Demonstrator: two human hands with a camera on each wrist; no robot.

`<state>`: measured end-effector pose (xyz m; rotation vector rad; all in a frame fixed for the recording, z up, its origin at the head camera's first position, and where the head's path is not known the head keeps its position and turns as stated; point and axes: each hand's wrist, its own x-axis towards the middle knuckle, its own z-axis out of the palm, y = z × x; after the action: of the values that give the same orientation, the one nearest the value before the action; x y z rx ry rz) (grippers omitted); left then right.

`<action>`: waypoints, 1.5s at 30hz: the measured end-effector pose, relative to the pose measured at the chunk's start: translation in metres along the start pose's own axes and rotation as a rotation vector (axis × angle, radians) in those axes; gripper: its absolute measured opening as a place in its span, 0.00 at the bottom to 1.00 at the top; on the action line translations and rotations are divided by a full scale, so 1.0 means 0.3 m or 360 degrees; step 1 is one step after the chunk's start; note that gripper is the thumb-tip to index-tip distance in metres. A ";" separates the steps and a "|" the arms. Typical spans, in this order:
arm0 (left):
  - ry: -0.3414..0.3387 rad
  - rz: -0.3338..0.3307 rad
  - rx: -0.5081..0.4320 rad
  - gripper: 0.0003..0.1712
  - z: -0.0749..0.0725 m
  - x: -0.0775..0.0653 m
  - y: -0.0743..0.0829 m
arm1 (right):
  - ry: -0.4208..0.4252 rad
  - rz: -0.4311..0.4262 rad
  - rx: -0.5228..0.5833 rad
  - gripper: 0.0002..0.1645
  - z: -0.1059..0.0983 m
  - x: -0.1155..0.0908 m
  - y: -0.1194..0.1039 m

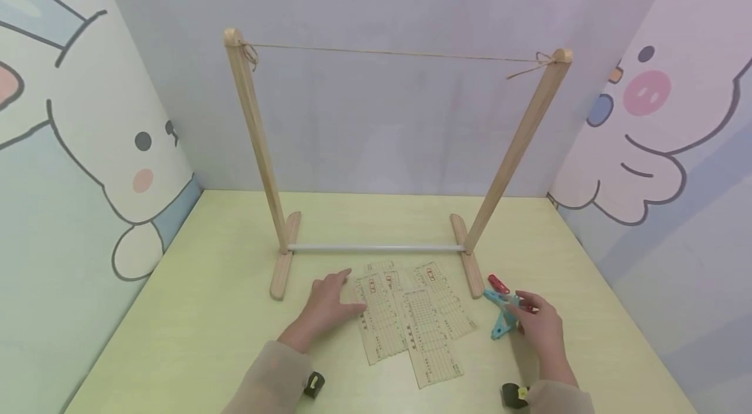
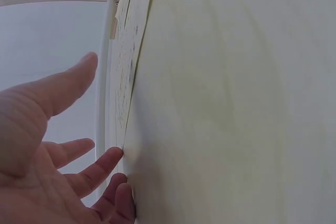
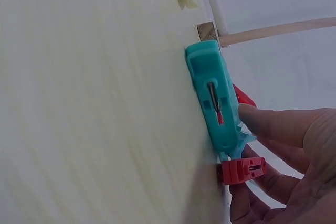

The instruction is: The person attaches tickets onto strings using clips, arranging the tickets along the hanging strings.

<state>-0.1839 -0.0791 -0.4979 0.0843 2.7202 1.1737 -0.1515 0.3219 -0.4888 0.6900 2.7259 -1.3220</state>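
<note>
My left hand (image 1: pixel 326 306) lies at the left edge of several overlapping beige printed paper sheets (image 1: pixel 431 352). In the left wrist view, its thumb stands apart and its fingertips (image 2: pixel 116 153) reach down near the sheet edge, holding nothing. My right hand (image 1: pixel 540 329) is over a small group of clothespins at the right. Its thumb and index finger close around a blue clothespin (image 1: pixel 510 306) in the pile. In the right wrist view, a teal clothespin (image 3: pixel 210 93) stands in front of the thumb, and a red clothespin (image 3: pixel 244 170) sits beside the fingers.
Behind the sheets stands a wooden frame (image 1: pixel 258 133) with a string (image 1: pixel 376 52) tied between its post tops. A white rod (image 1: pixel 376 248) joins its feet. Another red clothespin (image 1: pixel 498 283) lies near the right foot. Cartoon-printed walls enclose the table (image 1: pixel 194 335).
</note>
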 end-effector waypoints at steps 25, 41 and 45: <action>0.0079 0.0078 0.0277 0.39 0.025 0.003 0.007 | 0.0039 0.0164 0.0054 0.35 -0.013 0.026 0.035; 0.0106 0.0070 0.0340 0.32 0.038 0.008 0.007 | 0.0071 0.0161 0.0110 0.34 -0.013 0.023 0.040; 0.0096 0.0053 0.0318 0.34 0.036 0.009 0.005 | 0.0049 0.0157 0.0114 0.35 -0.017 0.018 0.033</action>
<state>-0.1847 -0.0700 -0.5043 0.1228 2.8926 0.9232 -0.1516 0.3333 -0.4941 0.8451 2.6409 -1.4044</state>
